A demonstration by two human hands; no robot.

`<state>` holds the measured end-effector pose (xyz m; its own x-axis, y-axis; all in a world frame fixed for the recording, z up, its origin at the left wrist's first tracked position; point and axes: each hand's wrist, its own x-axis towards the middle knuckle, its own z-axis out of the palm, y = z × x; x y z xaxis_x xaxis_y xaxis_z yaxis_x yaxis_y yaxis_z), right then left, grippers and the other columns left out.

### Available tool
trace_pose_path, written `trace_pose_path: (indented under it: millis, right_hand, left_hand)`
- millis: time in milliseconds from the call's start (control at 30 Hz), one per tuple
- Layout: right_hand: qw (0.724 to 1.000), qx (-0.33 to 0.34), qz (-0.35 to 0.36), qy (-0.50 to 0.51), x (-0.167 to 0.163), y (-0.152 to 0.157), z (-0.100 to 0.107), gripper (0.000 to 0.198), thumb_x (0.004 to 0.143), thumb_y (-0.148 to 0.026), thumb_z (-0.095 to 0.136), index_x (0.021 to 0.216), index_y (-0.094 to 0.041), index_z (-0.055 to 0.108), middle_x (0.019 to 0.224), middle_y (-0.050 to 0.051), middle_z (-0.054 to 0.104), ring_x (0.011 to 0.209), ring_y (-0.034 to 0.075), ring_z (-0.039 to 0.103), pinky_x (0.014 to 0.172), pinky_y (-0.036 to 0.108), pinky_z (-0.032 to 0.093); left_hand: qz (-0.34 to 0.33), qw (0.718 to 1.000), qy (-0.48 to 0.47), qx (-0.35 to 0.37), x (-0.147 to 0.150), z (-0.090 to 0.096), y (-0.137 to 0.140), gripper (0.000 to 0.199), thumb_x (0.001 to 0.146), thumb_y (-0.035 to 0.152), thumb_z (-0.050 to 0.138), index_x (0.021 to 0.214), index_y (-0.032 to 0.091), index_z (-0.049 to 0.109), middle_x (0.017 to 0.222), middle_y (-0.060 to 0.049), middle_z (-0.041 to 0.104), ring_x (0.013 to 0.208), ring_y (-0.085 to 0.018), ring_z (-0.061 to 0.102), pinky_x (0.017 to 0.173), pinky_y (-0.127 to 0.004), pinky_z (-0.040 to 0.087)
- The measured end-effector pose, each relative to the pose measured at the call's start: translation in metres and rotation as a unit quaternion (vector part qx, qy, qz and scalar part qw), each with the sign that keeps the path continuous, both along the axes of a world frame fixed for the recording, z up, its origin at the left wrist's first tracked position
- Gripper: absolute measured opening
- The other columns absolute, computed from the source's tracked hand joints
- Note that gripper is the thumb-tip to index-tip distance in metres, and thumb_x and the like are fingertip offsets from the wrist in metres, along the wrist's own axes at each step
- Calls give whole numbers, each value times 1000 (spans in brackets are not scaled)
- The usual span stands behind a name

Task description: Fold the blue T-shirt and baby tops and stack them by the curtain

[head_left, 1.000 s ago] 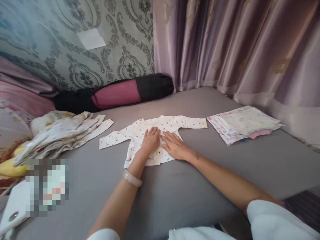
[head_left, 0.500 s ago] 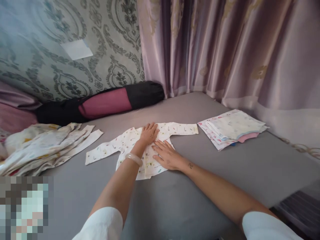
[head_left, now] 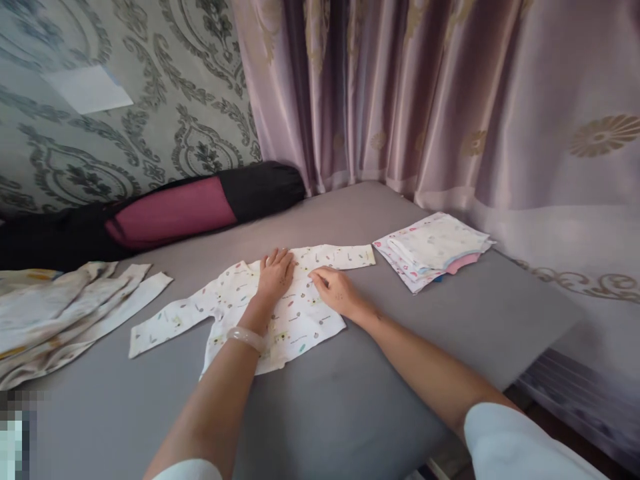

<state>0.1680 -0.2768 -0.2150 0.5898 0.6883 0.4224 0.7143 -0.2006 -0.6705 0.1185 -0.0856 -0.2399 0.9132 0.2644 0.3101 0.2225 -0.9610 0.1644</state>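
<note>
A small white long-sleeved baby top (head_left: 295, 317) with a scattered print lies spread on the grey bed sheet, its sleeves stretched out to both sides. My left hand (head_left: 277, 275) rests flat on the upper chest of the top, fingers extended; a pale bangle circles that wrist. Over the top's right side, near the armpit, my right hand (head_left: 336, 291) is closed, with fingers curled and thumb near the forefinger. Whether any fabric is caught in those fingers is hidden.
Folded baby clothes (head_left: 435, 243) are stacked at the right. Loose light-coloured clothes (head_left: 65, 313) lie heaped at the left. A black and maroon long bag (head_left: 173, 210) lies along the patterned wall, and mauve curtains (head_left: 375, 100) hang behind. The grey bed's edge (head_left: 543, 350) drops off at lower right.
My right hand has gone from flat on the top's front to closed, and has shifted up toward the armpit. My left hand stays on the chest. The view has turned slightly right.
</note>
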Motion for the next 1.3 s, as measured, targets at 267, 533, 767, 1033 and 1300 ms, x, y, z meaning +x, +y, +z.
trace_pose_path:
  millis: [267,533,767,1033,1300]
  right_hand:
    - [974,-72,-205,-63,36,-17,-5,25,89,-14,45,104,-17,65,110,10,66,105,22,57,93,34,39]
    - [913,-191,-350,-81,49,-32,-7,36,87,-23,50,121,-13,57,129,17,53,123,31,42,98,42,32]
    - [887,-262,-377,-41,49,-30,-7,43,88,-30,50,125,-9,52,132,21,48,119,34,44,95,43,31]
    - [882,-265,-387,-47,51,-28,-4,42,86,-30,51,121,-8,55,120,20,57,112,35,48,91,43,34]
    - [907,-180,-379,39,74,-31,-12,36,85,-20,50,119,-11,59,112,16,65,107,25,59,89,32,42]
  left_hand:
    - [-62,997,4,-38,3,-1,3,40,98,30,32,126,17,57,139,-10,55,133,-23,45,110,-42,33]
    - [-39,998,46,-23,3,1,-2,45,98,34,30,138,22,48,146,-9,47,137,-24,38,113,-46,28]
    - [-23,993,111,-19,7,6,-9,48,99,33,25,142,22,42,152,-10,38,142,-26,30,114,-51,24]
    - [-39,988,134,-71,10,11,-26,48,95,19,28,141,12,41,151,-17,36,142,-27,29,116,-48,21]
    - [-67,979,105,-161,6,5,-31,55,95,40,33,144,17,35,155,-10,33,146,-24,20,119,-45,12]
